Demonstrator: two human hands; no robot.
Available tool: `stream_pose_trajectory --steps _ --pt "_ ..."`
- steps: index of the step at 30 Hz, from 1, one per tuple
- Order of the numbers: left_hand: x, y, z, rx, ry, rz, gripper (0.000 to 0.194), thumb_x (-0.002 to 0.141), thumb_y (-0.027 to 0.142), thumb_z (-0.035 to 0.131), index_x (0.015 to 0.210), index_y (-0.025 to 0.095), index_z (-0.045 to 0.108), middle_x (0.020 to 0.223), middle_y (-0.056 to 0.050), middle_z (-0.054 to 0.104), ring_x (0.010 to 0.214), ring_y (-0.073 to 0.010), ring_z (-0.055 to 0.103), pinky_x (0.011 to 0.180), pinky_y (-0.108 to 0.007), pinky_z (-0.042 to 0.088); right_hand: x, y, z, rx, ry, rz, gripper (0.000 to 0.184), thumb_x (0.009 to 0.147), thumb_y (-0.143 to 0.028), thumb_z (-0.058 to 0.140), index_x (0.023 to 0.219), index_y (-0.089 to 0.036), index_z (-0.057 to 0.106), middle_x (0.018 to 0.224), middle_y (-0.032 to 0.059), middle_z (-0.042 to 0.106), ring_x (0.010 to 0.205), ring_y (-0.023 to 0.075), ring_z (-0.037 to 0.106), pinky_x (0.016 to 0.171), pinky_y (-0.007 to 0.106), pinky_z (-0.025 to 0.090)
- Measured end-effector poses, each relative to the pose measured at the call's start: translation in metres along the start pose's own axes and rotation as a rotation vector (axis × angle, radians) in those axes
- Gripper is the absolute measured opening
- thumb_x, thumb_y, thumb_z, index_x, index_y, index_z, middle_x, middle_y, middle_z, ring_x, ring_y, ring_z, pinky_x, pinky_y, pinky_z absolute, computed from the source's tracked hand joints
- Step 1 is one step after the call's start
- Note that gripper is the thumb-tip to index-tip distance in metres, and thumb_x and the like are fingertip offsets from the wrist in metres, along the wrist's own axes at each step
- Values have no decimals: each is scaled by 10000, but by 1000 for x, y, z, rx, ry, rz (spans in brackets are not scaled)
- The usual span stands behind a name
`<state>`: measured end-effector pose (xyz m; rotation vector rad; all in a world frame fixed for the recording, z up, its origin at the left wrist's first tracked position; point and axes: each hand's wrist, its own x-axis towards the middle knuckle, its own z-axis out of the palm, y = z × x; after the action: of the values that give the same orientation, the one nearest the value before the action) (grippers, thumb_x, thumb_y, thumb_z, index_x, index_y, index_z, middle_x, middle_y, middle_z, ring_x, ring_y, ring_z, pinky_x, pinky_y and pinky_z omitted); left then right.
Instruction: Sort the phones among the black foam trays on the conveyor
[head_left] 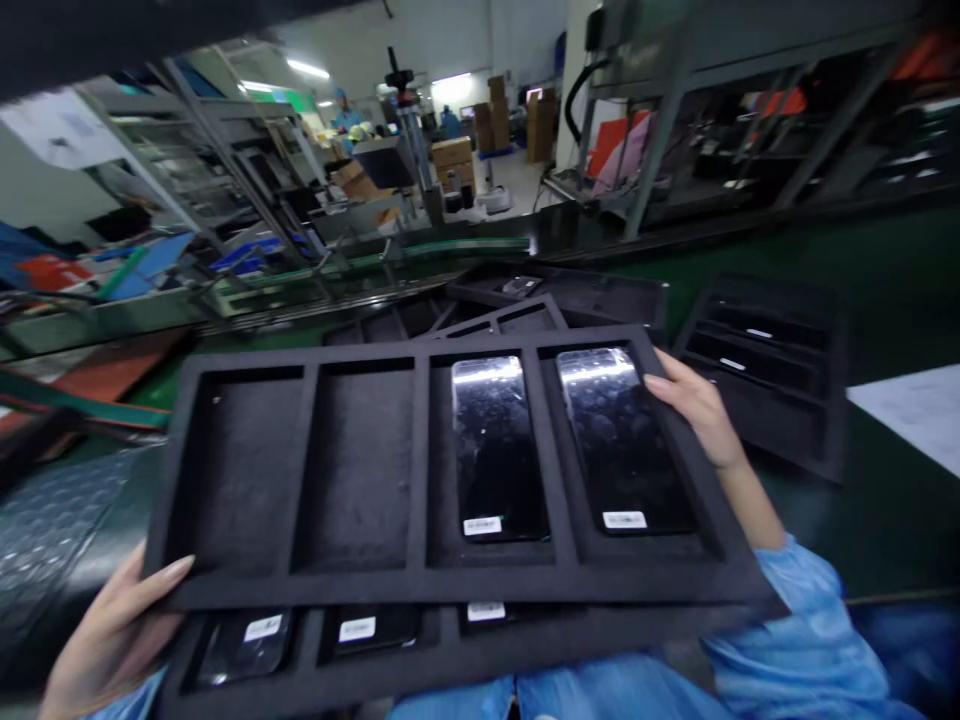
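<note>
- I see the black tray (356,588) held up, overlapping a lower tray (525,640), 2 phones (499,450) in its right compartments.
- Left hand (112,625) grips its near left corner.
- Right hand (701,410) grips its far right edge.

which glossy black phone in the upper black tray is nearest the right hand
The rightmost phone, beside the right hand; the other phone lies one compartment leftward.

nothing can be read; the white labels (482,526) on the black phones (501,450) are too blurred
</note>
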<state>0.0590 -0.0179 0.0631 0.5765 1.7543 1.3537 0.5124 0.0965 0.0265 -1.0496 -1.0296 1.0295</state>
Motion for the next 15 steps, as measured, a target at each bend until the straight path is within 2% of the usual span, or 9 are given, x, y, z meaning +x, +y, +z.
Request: stream_pose_trajectory --steps 2,5,10,15 --pt "7 -3 -10 -55 -21 -29 653 506 346 861 1114 355 625 1018 79 685 1070 -316 583 671 -334 596 -2 -4 3 11 34 30 477 779 -313 678 1241 -222 600 1129 66 606 970 173 595 835 237 448" --pt "16 -6 -16 -140 -41 -48 699 544 244 830 1189 353 584 1078 77 664 1070 -297 588 677 -295 592 -3 -7 5 32 35 48 474 784 -289 661 1245 -196 597 1149 103 592 988 195 590 855 269 447" --pt "22 -10 -22 -142 -74 -30 616 557 198 806 1126 325 606 1113 87 650 1110 -277 566 751 -276 575 -4 -10 11 10 42 56 482 770 -295 659 1243 -222 601 1189 104 571 1027 223 578 929 318 428" --pt "30 -15 -31 -144 -139 -40 465 690 237 739 1125 291 584 1105 73 658 1135 -260 548 807 -283 556 -3 -9 6 -18 89 68 460 767 -297 658 1222 -238 618 1159 99 589 1014 217 583 939 321 414"
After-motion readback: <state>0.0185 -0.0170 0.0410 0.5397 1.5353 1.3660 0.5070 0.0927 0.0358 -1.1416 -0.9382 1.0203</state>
